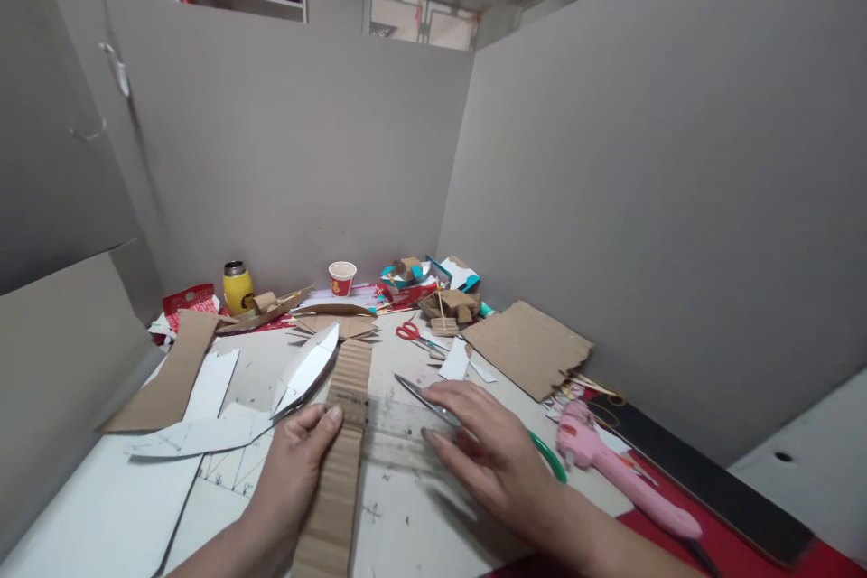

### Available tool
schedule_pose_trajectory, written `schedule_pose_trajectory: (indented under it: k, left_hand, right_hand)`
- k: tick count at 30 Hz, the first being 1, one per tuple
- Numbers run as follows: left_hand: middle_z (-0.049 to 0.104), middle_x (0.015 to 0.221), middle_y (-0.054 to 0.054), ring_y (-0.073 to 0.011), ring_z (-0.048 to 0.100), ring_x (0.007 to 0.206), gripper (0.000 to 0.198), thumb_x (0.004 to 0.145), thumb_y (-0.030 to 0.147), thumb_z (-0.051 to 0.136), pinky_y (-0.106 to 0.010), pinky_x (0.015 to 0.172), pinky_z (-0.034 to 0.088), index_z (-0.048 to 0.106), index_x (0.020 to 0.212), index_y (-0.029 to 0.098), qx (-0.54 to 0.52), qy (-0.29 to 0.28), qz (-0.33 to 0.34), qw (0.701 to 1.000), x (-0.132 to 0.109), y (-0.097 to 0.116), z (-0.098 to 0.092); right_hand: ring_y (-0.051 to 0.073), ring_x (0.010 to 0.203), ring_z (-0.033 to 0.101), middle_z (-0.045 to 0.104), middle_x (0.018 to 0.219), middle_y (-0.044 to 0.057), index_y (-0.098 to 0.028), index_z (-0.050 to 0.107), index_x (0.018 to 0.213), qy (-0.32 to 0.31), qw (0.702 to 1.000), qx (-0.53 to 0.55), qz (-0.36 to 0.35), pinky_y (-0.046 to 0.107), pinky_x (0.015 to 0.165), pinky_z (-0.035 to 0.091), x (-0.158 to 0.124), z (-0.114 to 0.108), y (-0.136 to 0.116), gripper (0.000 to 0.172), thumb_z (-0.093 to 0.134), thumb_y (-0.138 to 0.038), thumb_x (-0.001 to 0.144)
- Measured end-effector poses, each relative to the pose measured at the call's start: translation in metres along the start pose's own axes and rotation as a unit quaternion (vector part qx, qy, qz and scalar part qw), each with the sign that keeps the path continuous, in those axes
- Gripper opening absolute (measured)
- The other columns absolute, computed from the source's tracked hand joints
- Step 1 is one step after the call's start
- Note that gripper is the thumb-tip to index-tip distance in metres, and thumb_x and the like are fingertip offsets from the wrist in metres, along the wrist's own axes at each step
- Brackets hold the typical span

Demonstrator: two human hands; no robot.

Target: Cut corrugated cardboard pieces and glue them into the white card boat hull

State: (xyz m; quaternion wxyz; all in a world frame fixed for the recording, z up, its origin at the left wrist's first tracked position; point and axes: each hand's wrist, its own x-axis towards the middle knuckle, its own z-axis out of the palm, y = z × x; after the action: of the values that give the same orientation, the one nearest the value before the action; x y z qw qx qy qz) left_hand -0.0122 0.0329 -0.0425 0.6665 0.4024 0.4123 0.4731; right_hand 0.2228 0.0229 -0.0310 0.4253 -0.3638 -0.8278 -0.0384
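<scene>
My left hand (298, 456) is closed on a strip of corrugated cardboard (331, 506), its thumb pressed on the strip's left edge. Across the strip lies a clear plastic ruler (399, 435), reaching right toward my other hand. In my right hand (494, 461) is a pair of scissors (433, 406); the blades point forward-left, and part of a green handle shows past the palm. The lower fingers or thumb of that hand hover by the ruler's right end; whether they touch it I cannot tell. White cut paper shapes (203, 436) lie left of my left hand.
A pink glue gun (623, 479) lies at right, beside a flat cardboard sheet (525, 348). Red-handled scissors (408, 331), cardboard scraps (453, 307), a paper cup (342, 278) and a yellow bottle (237, 289) stand or lie farther back. Grey partitions (291, 144) enclose the table.
</scene>
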Motion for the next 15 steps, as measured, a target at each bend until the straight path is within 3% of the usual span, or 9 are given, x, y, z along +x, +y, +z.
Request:
schedule_pose_trajectory:
  k: [6,15]
  left_hand:
    - [0.075,0.077,-0.006,-0.0178,0.066,0.065,0.031,0.079,0.041,0.067,-0.030,0.067,0.049,0.072,0.097,0.016,0.011,-0.024,0.002,1.000,-0.002,-0.003,0.002]
    - [0.075,0.078,-0.008,-0.0158,0.064,0.061,0.033,0.078,0.040,0.069,-0.026,0.059,0.049,0.071,0.099,0.014,0.014,-0.025,-0.008,1.000,-0.005,-0.001,0.006]
  right_hand:
    - [0.025,0.108,0.058,0.063,0.118,0.013,-0.018,0.049,0.128,-0.128,0.991,-0.027,0.017,0.040,0.090,0.050,-0.009,0.010,0.003,0.044,0.060,-0.026,0.086]
    - [0.022,0.090,0.062,0.067,0.101,0.011,-0.018,0.051,0.128,-0.169,0.984,-0.013,0.051,0.038,0.078,0.052,-0.007,0.008,0.004,0.037,0.051,-0.025,0.092]
